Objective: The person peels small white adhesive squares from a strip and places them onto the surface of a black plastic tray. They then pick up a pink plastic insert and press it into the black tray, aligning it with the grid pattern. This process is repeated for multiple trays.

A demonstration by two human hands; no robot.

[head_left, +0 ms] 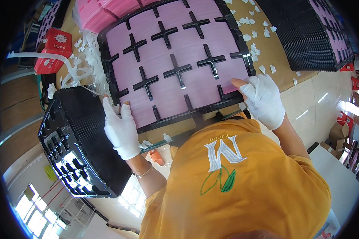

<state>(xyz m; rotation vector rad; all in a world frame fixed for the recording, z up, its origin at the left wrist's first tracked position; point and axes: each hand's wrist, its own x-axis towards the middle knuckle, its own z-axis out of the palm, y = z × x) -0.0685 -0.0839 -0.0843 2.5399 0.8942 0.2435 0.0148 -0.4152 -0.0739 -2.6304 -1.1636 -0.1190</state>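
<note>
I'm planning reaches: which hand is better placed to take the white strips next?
Probably the left hand, by the near left corner of the black tray, nearer the white strips; the right hand is by the right corner.

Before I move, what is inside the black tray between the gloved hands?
Inside the black tray, pink sheeting shows around the raised black crosses. Anything beneath the sheeting is covered, so I cannot tell what, if anything, lies there.

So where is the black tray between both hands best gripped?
Probably by the tray's rim, at both near corners, from the person's side: the tray is wide and flat, so spread holds should balance it. The left hand and right hand are there.
</note>
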